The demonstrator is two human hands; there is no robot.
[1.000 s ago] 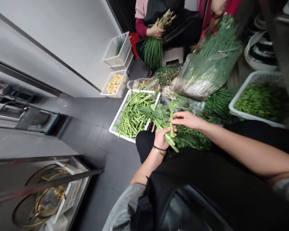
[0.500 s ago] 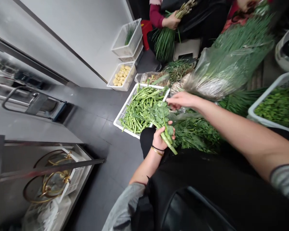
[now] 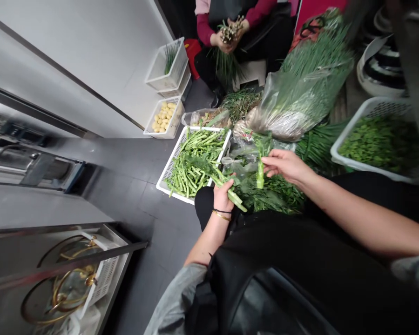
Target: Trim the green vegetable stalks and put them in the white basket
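Left hand clamps stalk bunch, pointing toward basket; right hand probably pinches single stalk, hanging upright, just beside.

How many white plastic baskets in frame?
5: stalk basket by the left hand; potato basket and two stacked ones along the wall; greens basket far right. More may be hidden behind bags.

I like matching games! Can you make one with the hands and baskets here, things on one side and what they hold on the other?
Things:
1. left hand
2. right hand
3. flat white plastic basket
4. small white basket by the wall

Holds:
A. pale yellow lumps
B. one thick green stalk
C. trimmed green stems
D. leafy green bunch

Pairs: 1-D, 2-B, 3-C, 4-A
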